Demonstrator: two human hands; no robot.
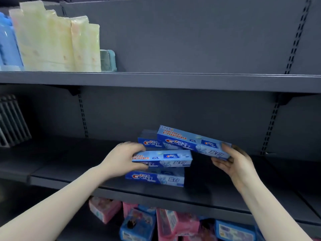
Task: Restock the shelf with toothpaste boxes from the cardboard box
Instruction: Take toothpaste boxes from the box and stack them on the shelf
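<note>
Several blue toothpaste boxes are on the dark middle shelf (69, 173). My left hand (124, 159) grips the left end of one toothpaste box (170, 160), which lies on top of a front toothpaste box (156, 179) resting on the shelf. My right hand (233, 161) holds the right end of another toothpaste box (192, 141), tilted with its left end higher, above the shelf. A further toothpaste box (149, 140) sits behind, partly hidden. The cardboard box is out of view.
The upper shelf (173, 80) carries pale yellow packs (52, 42), blue packs (7, 42) and a teal container (107, 60) at the left. Pink and blue packages (156, 223) crowd the shelf below. A grey ribbed item (12, 120) stands at far left.
</note>
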